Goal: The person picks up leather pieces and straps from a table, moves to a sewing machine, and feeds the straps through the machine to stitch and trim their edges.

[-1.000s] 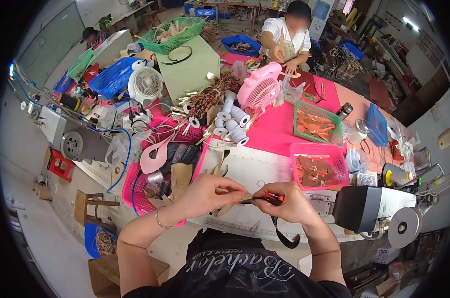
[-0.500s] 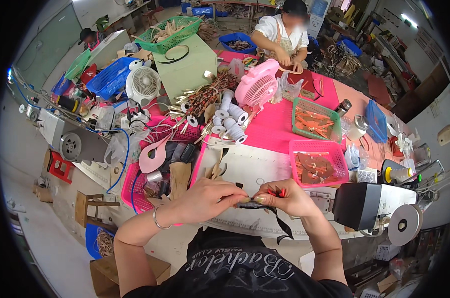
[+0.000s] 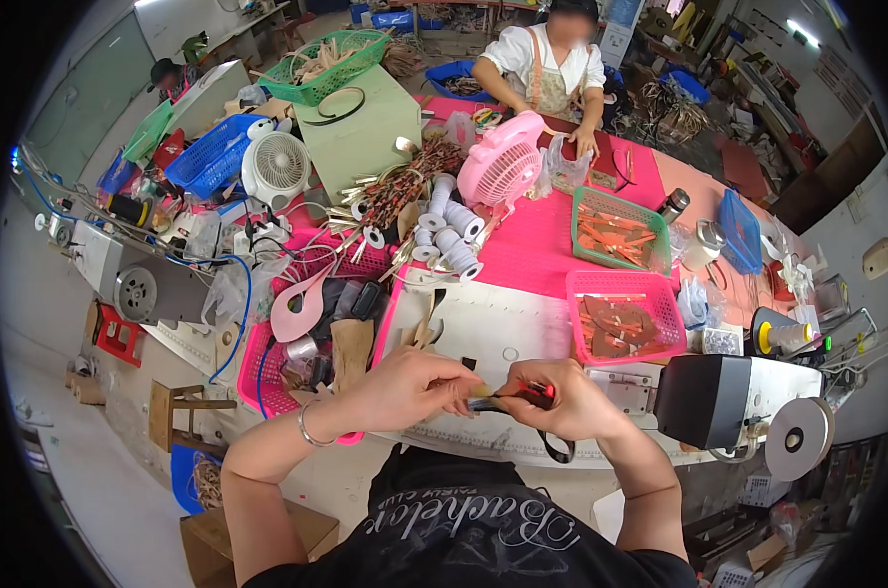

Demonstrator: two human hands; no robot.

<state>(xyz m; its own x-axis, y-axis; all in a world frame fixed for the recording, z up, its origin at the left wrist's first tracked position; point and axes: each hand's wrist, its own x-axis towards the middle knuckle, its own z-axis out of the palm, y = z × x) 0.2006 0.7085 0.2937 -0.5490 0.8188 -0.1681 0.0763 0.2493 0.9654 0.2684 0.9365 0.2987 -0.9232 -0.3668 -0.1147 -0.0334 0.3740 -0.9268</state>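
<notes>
Close together in front of my body, both hands pinch a narrow black strip (image 3: 561,452). My left hand (image 3: 417,389), with a silver bangle at its wrist, has thumb and fingertips closed on the strip's left part. My right hand (image 3: 560,396) grips it just beside those fingertips. From under the right hand the strip's free end hangs in a curl. A small red object (image 3: 536,393) is tucked in the right palm; its kind is mostly hidden by the fingers. Beyond the hands, a small black piece (image 3: 469,363) lies on the white worktop (image 3: 522,328).
A pink basket (image 3: 628,284) of brown and orange pieces and a sewing machine (image 3: 704,402) stand at right. Left is a pink basket (image 3: 258,367) with mixed items. White thread spools (image 3: 454,250) and a pink fan (image 3: 501,167) lie farther off. A co-worker (image 3: 552,69) sits opposite.
The strip's loose end has gone from hanging straight to a curled loop beneath my right hand. My right hand has turned slightly. The co-worker's hands have moved apart, one toward a plastic bag.
</notes>
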